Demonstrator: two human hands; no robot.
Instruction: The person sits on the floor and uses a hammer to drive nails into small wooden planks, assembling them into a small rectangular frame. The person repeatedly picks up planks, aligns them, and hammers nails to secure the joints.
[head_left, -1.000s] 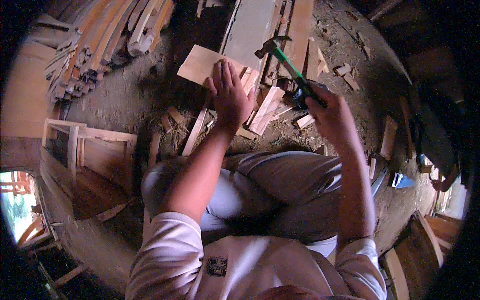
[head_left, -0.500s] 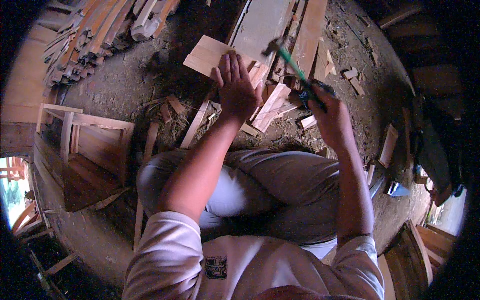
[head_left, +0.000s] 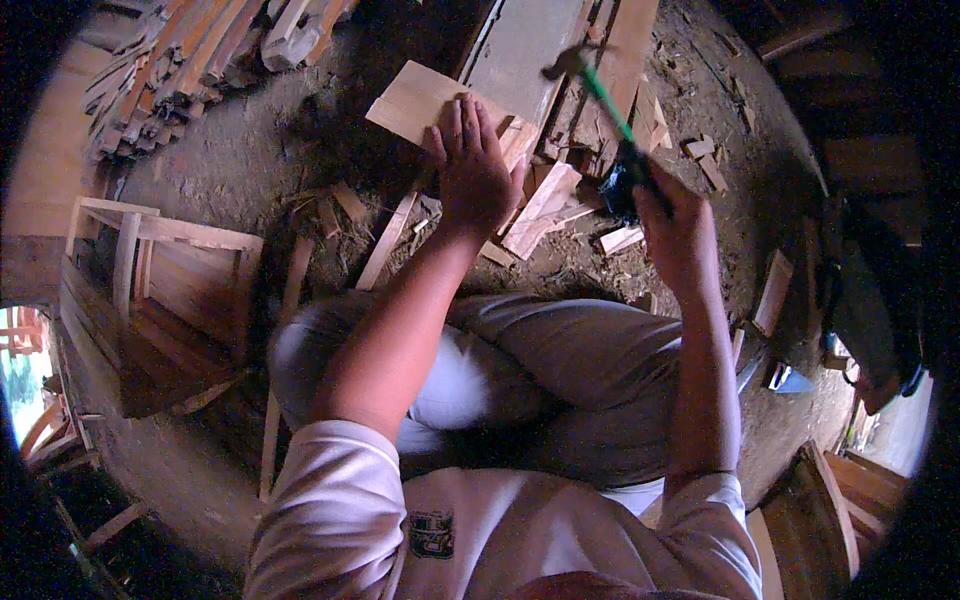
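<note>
My left hand (head_left: 474, 175) lies flat with fingers stretched over a pale wooden board (head_left: 415, 105), pressing it against a smaller wood piece (head_left: 517, 141) at its right end. Beneath them runs a long grey plank (head_left: 525, 60) reaching away from me. In my right hand (head_left: 680, 225) is a hammer (head_left: 607, 98) with a green and black handle, its dark head raised above the planks to the right of the board. My fingers wrap round the lower handle. A dark bag-like object (head_left: 620, 192) sits just left of that hand.
Offcuts (head_left: 541, 210) and shavings litter the floor before my crossed legs. A wooden frame box (head_left: 190, 300) stands at the left. Stacked wood strips (head_left: 190, 75) lie at the far left. A blue-white metal piece (head_left: 790, 379) and a curved wooden piece (head_left: 828, 510) are at the right.
The hammer has risen and shifted slightly right, its head lifting away from the board. My right hand has moved a little right. My left hand and the board stay nearly in place.
</note>
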